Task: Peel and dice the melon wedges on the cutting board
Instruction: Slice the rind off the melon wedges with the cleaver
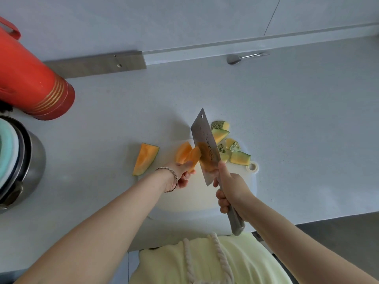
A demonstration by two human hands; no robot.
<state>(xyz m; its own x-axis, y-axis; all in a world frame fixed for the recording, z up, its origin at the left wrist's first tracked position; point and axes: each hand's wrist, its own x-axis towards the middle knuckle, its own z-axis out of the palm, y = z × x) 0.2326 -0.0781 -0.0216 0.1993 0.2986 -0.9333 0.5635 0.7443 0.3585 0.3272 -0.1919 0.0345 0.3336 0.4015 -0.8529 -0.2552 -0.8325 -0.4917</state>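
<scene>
Two peeled melon pieces lie touching each other at the far left of the cutting board, orange flesh bare. The left hand grips their near ends, fingers curled round them. The cleaver stands tilted against their right side. The right hand has its fingers wrapped fully round the handle.

Assessment: the flesh looks soft, wet and light. It is likely to slip and to bruise under a hard pinch. Hold it by the flanks, back from the cut line, with fingertips tucked.

One unpeeled wedge lies on the table, apparently just off the board's left edge. Its netted rind should offer a firmer grip.

Rind offcuts are heaped at the board's far right corner. A red flask and a metal pot stand well left of the board.
</scene>
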